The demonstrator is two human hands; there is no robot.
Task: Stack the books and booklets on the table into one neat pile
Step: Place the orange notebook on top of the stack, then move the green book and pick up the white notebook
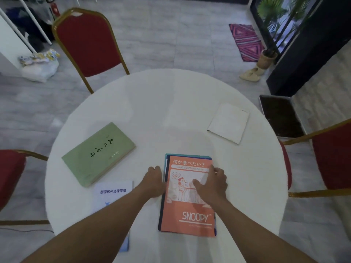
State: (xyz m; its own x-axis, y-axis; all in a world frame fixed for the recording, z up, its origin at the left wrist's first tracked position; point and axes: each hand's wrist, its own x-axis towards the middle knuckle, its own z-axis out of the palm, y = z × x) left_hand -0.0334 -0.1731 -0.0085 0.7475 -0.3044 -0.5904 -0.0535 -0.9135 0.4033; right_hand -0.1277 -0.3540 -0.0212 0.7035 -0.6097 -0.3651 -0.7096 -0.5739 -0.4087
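On the round white counter point(171, 111), both hands point(154, 182) point(213, 184) pressed flat, holding nothing, squaring the orange Snoopy booklet point(188, 205) pile, whose slippery thin covers might slide askew.

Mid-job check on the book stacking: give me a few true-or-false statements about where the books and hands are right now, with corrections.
1. The orange Snoopy booklet tops the pile. True.
2. The green book is already on the pile. False: it lies apart, to the pile's left.
3. The right hand rests on the orange cover. True.
4. The white booklet is under the left hand. False: it lies untouched at far right; the left hand is at the pile's left edge.
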